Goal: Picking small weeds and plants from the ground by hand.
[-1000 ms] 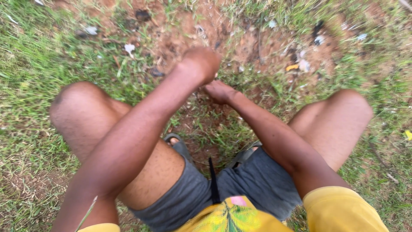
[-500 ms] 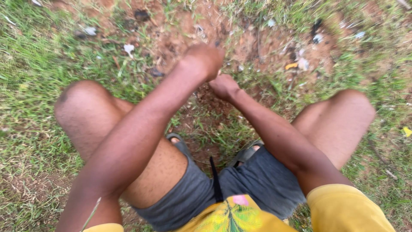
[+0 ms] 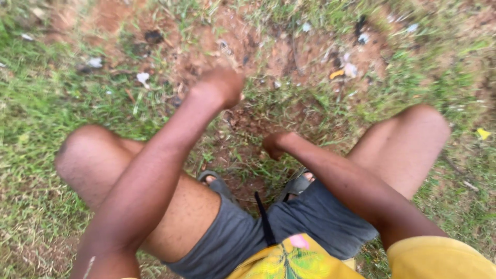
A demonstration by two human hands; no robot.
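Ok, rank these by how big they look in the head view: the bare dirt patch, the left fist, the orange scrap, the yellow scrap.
1. Bare dirt patch, by far the largest.
2. Left fist; it is nearer the camera, so it looks bigger than it really is.
3. Orange scrap and yellow scrap: both tiny and blurred, too alike to rank.

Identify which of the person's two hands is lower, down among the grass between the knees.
The right hand: it is down at the grass between the knees, while the left hand is raised over bare soil.

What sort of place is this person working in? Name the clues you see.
Probably an outdoor yard or field: patchy grass, bare reddish soil and scattered litter. The crouching person's hands, left hand and right hand, are fisted near the ground.
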